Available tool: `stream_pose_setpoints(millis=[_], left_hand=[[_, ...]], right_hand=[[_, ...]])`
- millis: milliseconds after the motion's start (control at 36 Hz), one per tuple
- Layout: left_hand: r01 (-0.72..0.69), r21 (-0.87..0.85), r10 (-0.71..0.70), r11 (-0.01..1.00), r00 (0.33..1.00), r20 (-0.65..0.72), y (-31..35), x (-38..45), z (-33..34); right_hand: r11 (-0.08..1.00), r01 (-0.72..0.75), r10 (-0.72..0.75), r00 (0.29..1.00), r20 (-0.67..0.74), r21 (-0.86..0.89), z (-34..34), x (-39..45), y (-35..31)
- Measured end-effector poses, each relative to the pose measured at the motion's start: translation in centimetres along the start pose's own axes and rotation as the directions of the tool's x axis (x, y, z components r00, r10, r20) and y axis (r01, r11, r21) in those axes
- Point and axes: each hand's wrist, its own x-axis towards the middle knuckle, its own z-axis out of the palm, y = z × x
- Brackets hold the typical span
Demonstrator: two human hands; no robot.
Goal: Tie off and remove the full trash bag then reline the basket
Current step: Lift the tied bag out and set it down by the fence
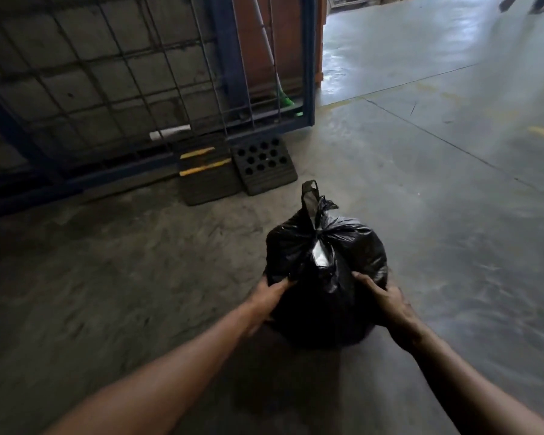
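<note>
One black trash bag (325, 271) sits in the middle of the view, over the concrete floor (139, 277), its neck gathered and knotted with two loose ends standing up from the knot. Whether its underside touches the floor or is held just above it cannot be told. Two bare hands hold it, one on each flank. The left hand (266, 301) presses the bag's left side, its fingers (281, 285) curled into the plastic and gripping it. The right hand (387, 306) clasps the right side, fingers spread over the bulge and gripping the plastic. Both forearms reach in from the lower edge.

Beyond the bag, two black rubber wedge blocks lie side by side on the floor: one with two yellow stripes (206, 171), one with a grid of round holes (264, 166). They lie against one blue-framed wire mesh panel (145, 80). Behind the mesh leans one pale-handled broom with a green head (285, 100). No basket is in view.
</note>
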Motion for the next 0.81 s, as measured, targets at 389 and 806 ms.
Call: stream_pose_setpoints(millis=[389, 806], left_hand=[[-0.239, 0.069, 0.248, 0.969, 0.945, -0.213, 12.5, 17.4, -10.6], [-0.08, 0.474, 0.401, 0.877, 0.666, -0.629, 10.3, 22.1, -8.0]], right_hand=[[0.974, 0.222, -0.223, 0.974, -0.028, -0.031, 14.4, 20.0, -11.7], [0.83, 0.327, -0.309, 0.944, 0.117, -0.452, 15.8, 25.0, -10.1]])
